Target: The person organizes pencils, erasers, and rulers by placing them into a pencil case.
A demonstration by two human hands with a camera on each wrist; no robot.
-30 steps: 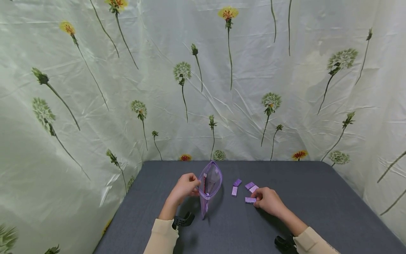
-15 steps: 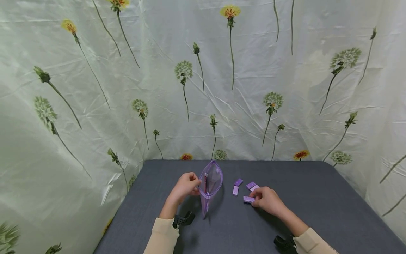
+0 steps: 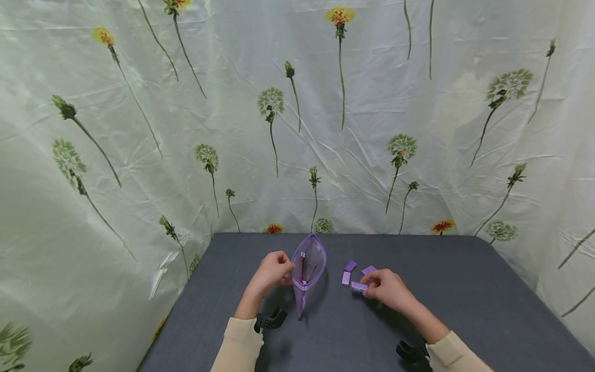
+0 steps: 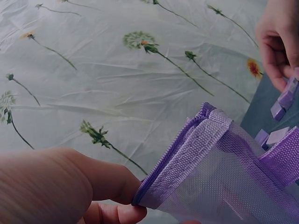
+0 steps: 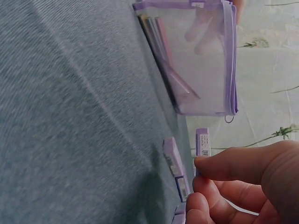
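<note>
My left hand [image 3: 273, 268] pinches the zipped edge of a purple mesh pencil pouch [image 3: 300, 302], which stands upright with its mouth spread. Several pencils [image 5: 164, 42] lean inside it. In the left wrist view, thumb and fingers grip the pouch's zipper edge [image 4: 175, 154]. Right of the pouch, my right hand [image 3: 389, 290] holds a small purple eraser [image 5: 203, 143] by one end between thumb and fingers, just above the table. More erasers lie close by: a dark purple one [image 3: 350, 266], a pale one [image 3: 346, 279] and another [image 3: 369, 270] partly behind the right hand.
Dark grey cloth covers the table [image 3: 325, 341]. Behind and to the left hangs a pale curtain [image 3: 241, 119] printed with dandelions. Black straps [image 3: 270, 320] with wrist cameras sit on both wrists.
My right hand has shifted slightly left toward the pouch, bringing the pinched eraser up and away from its place on the table. The left hand and the pouch stay put.
</note>
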